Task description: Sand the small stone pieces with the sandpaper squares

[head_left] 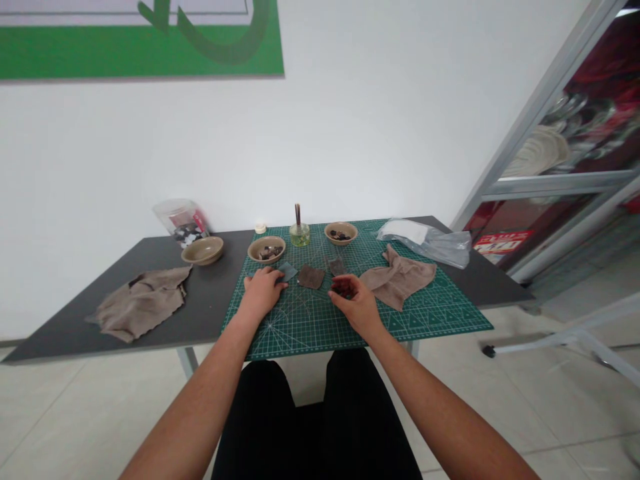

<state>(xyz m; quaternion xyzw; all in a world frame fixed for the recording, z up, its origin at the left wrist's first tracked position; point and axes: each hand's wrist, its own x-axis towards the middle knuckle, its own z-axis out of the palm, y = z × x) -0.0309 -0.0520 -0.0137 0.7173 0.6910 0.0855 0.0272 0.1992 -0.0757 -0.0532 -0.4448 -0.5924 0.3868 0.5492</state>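
My left hand [264, 291] lies on the green cutting mat [305, 327], fingers stretched out beside a small bluish see-through piece [287, 271]; it looks to be touching its edge. My right hand [359, 307] is curled above the mat, thumb and fingers bent round a dark reddish area that I cannot make out. Between the hands lies a small brown-grey cloth square [311, 277]. Just beyond my right fingertips is another small dark piece [337, 267], partly see-through at its far end. A crumpled brown cloth [400, 279] spreads to the right of my right hand.
Bowls holding small dark pieces, one at left [267, 250] and one at right [341, 233], flank a glass jar with sticks [300, 235]. Farther left are another bowl [203, 251], a tipped clear tub [181, 221] and brown cloth [143, 303]. A plastic bag [440, 245] lies at right.
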